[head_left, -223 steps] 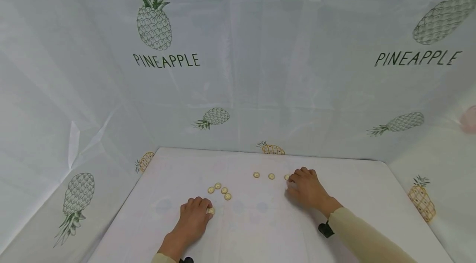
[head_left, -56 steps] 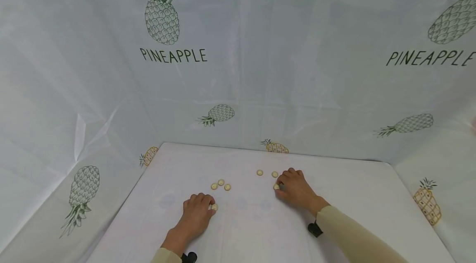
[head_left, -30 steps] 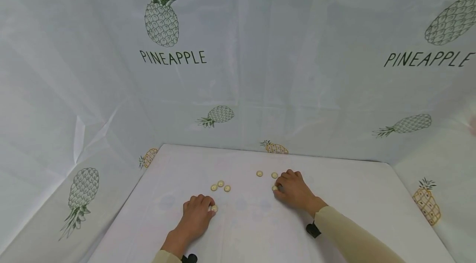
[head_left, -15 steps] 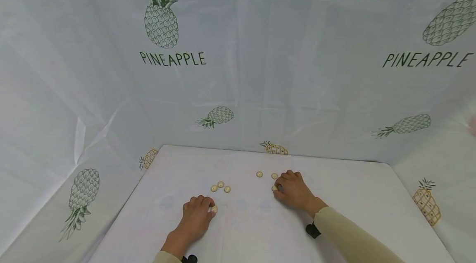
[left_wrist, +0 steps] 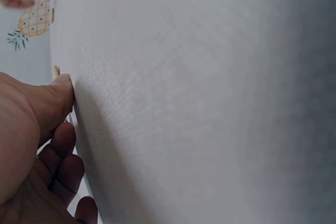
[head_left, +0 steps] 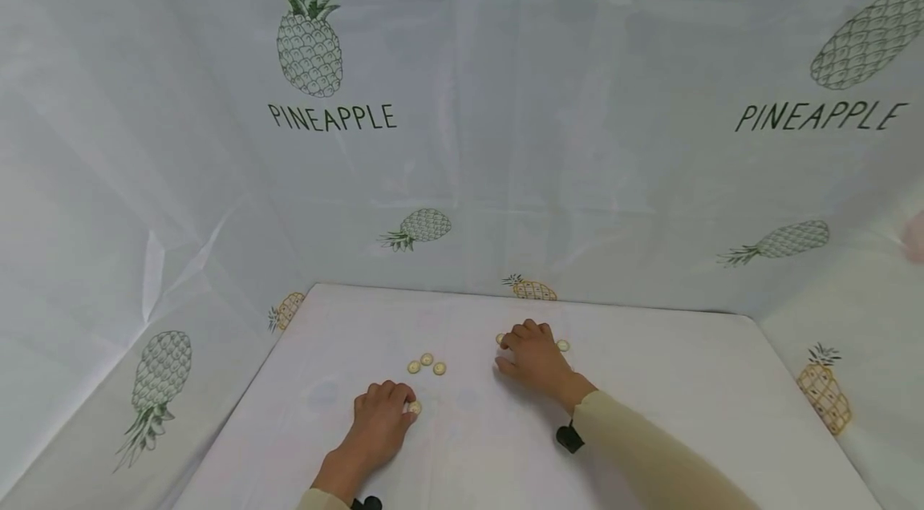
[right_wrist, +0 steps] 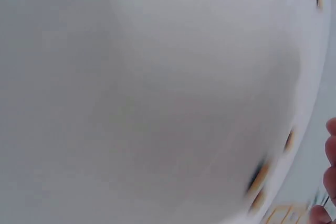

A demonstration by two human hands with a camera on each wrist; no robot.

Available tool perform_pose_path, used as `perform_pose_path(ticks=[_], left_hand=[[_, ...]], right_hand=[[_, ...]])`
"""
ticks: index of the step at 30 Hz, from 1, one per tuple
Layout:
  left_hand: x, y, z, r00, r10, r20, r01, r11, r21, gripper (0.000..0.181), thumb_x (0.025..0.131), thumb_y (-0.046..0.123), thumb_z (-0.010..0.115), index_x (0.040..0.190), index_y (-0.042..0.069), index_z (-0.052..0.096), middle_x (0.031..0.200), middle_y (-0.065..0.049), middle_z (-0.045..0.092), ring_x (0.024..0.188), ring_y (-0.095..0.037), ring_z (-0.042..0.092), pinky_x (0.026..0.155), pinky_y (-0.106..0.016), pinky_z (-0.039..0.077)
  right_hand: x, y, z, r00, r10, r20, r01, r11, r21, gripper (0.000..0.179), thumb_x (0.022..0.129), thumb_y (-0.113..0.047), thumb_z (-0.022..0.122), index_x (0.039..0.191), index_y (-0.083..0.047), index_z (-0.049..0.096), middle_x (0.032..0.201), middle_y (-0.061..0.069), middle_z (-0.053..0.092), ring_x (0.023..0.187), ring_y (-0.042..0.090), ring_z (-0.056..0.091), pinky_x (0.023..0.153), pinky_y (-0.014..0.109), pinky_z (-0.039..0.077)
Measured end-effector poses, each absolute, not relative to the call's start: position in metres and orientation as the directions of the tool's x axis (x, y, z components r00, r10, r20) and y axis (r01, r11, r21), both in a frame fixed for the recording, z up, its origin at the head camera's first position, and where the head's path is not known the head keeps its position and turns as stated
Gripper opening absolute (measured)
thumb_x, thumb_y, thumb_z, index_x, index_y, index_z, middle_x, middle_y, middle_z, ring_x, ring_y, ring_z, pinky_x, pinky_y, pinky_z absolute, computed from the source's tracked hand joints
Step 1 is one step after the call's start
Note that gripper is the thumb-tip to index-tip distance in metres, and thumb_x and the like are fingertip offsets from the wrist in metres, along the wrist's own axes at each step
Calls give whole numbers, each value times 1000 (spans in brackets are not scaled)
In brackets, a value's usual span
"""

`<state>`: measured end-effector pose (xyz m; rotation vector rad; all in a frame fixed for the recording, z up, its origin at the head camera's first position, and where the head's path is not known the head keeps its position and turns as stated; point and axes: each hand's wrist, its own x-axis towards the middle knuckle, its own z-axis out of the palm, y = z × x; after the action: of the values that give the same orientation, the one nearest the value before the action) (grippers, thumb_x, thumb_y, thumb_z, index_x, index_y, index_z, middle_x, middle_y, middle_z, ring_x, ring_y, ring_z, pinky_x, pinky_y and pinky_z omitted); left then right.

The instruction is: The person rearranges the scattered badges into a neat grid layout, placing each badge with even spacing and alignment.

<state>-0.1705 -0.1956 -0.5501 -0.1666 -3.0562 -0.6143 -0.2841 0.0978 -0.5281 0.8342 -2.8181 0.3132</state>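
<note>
In the head view my left hand (head_left: 382, 422) lies low on the left of the table, pinching a small pale yellow round disc (head_left: 415, 407) between thumb and forefinger. The left wrist view shows its thumb (left_wrist: 63, 81) at the table, the other fingers curled. My right hand (head_left: 536, 358) hovers near the back with loosely bent fingers, holding nothing that I can see. One disc (head_left: 500, 339) shows by its fingertips and a like disc (head_left: 563, 346) on its far side. The right wrist view, blurred, shows a nearer disc (right_wrist: 258, 177), which the hand hides in the head view.
Three matching discs, one of them the right-hand disc (head_left: 439, 369), lie grouped beyond my left hand. A white cloth covers the table (head_left: 462, 462). Pineapple-printed sheeting (head_left: 534, 133) stands behind and on both sides.
My right hand has let go of a disc and moved left, uncovering the disc on its right. My left hand keeps its place. Since 7.4 seconds ago the left group has lost one disc.
</note>
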Motion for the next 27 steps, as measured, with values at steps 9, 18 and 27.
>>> perform_pose_path(ticks=[9, 18, 27], left_hand=[[-169, -196, -549, -991, 124, 45, 132, 914, 383, 18, 96, 22, 78, 107, 18, 64, 105, 1, 61, 102, -22, 52, 97, -59, 42], [-169, -196, -550, -989, 132, 68, 148, 914, 377, 19, 95, 22, 78, 106, 19, 64, 104, 1, 59, 101, -22, 52, 95, -58, 42], [-170, -200, -550, -987, 139, 81, 159, 915, 370, 19, 95, 22, 78, 107, 19, 64, 105, 2, 60, 99, -20, 50, 94, -56, 42]], right_hand=[[-273, 21, -528, -775, -599, 202, -619, 783, -54, 35, 99, -49, 72, 110, -16, 75, 108, -1, 70, 102, 19, 54, 98, 45, 45], [-277, -8, -544, -789, -590, 171, -600, 800, -9, 37, 96, -51, 73, 104, -15, 74, 101, -2, 68, 99, 18, 55, 91, 42, 46], [-276, -15, -545, -790, -596, 144, -610, 788, -85, 22, 100, -38, 68, 97, -17, 71, 97, -4, 65, 94, 17, 52, 90, 42, 45]])
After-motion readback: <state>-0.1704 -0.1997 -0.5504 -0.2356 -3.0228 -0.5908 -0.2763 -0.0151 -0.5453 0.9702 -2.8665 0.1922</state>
